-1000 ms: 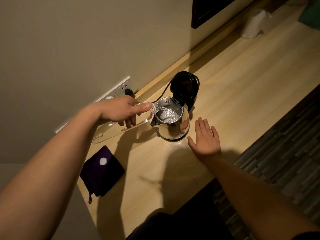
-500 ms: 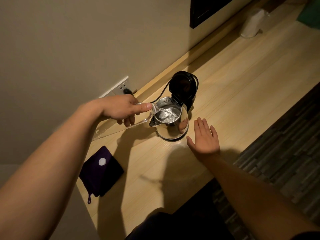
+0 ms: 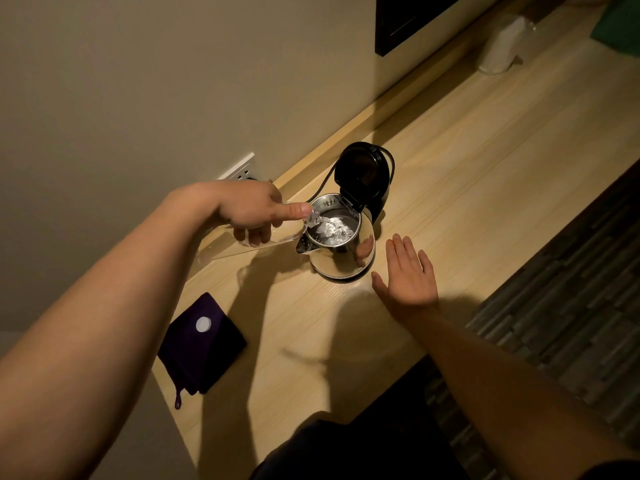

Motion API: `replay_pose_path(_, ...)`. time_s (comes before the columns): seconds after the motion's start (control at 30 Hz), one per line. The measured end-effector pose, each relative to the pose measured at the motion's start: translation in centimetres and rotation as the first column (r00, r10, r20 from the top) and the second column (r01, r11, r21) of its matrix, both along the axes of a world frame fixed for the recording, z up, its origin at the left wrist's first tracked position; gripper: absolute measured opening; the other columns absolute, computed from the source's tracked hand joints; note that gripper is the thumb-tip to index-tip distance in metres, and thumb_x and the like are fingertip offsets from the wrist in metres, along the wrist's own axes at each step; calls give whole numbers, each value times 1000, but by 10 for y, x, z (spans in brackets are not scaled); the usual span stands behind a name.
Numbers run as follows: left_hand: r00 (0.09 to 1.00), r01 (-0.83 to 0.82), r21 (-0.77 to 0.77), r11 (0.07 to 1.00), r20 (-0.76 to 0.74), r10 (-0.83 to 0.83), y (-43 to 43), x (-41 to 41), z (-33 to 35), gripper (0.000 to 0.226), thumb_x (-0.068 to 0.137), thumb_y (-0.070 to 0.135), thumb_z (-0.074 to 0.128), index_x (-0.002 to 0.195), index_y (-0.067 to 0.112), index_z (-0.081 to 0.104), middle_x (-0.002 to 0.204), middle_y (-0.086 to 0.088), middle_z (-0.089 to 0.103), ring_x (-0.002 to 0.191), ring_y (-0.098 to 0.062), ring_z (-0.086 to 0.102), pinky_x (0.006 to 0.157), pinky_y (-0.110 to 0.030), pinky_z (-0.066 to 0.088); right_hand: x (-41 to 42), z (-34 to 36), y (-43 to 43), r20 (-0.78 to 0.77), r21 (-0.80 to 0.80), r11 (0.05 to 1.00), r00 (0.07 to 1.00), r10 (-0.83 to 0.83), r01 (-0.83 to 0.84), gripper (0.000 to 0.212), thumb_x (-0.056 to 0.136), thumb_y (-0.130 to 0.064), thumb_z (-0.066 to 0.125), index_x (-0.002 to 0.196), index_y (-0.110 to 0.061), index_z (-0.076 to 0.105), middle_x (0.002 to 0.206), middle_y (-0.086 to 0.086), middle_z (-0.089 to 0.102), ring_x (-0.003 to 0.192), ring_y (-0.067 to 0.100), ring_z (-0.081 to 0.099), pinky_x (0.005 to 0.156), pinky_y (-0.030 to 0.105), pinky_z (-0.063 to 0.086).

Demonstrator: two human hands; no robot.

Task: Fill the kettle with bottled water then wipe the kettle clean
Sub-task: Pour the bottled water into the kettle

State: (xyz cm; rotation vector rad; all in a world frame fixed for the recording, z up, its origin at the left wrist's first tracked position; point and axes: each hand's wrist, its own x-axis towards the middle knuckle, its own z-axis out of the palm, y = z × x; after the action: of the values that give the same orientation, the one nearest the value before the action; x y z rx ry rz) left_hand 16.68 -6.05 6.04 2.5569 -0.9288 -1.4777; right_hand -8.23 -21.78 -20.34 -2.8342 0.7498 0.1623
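Two hands, one kettle, one bottle. Step in hand: filling.

- The left hand point(image 3: 252, 211), left of centre, was clamped round a clear plastic water bottle point(image 3: 277, 241), thumb laid along its shoulder and fingers curled beneath.
- The bottle was tipped nearly level, with its neck held over the kettle rim on the spout side.
- A thin stream of water point(image 3: 327, 221) was seen falling from the neck into the stainless-steel electric kettle point(image 3: 346, 261).
- The kettle stood at mid-frame on the pale wooden countertop point(image 3: 485, 168), with its black lid point(image 3: 360, 174) hinged upright at the back. Water was pooled inside; the level could not be judged.
- The right hand point(image 3: 408, 278) was laid flat on the countertop just beside the kettle, at its lower right. Its fingers were straight and close together, nothing was held, and no contact with the kettle could be made out.

Progress: the first half of the task was judged under way, the wiping not yet begun.

Next move, as judged:
- The bottle would need to be righted and set down once enough water was in.
- The lid would need to be shut.
- The dark purple cloth point(image 3: 204, 351), folded at lower left, would need to be taken up.

A small white disc point(image 3: 203, 324), possibly the bottle cap, lay on the cloth.

A black power cord point(image 3: 322, 183) was seen running from the kettle's base towards a wall socket point(image 3: 242, 169) at centre left.

Writing: none legible. Marks inside the kettle rim were too small to be read, and no label could be made out on the bottle.
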Motion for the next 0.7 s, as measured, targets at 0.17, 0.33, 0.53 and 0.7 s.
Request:
replay_pose_path(0.17, 1000, 28, 64, 998, 6, -28, -11, 2, 3, 96, 64, 88, 44, 99, 1, 64, 77, -14, 78, 63, -24, 72, 51, -32, 56, 0, -1, 0, 13, -1, 1000, 1000, 6, -6, 78, 101, -60, 32, 163, -14, 23, 174, 6, 17, 161, 22, 11, 127, 45, 16)
replay_pose_path(0.33, 997, 69, 131, 989, 22, -72, -22, 5, 4, 96, 64, 89, 45, 96, 1, 65, 66, -8, 77, 54, -18, 71, 47, -29, 53, -1, -2, 0, 36, -14, 1000, 999, 5, -4, 78, 100, -61, 29, 162, -13, 26, 173, 7, 21, 160, 24, 16, 127, 46, 19)
replay_pose_path(0.53, 988, 129, 203, 971, 60, -144, -34, 7, 8, 97, 60, 90, 46, 95, 2, 65, 70, -10, 78, 52, -19, 73, 48, -29, 56, -2, -2, 1, 60, -38, 999, 998, 9, -7, 77, 101, -60, 29, 162, -11, 27, 172, 8, 22, 160, 24, 17, 127, 46, 19)
replay_pose_path(0.7, 971, 194, 269, 943, 86, -224, -48, 6, 11, 96, 61, 88, 44, 96, 1, 64, 77, -13, 77, 59, -22, 77, 52, -32, 60, -3, -1, 3, 92, -57, 998, 996, 12, -7, 77, 102, -59, 35, 161, -10, 29, 172, 10, 23, 160, 25, 18, 127, 46, 20)
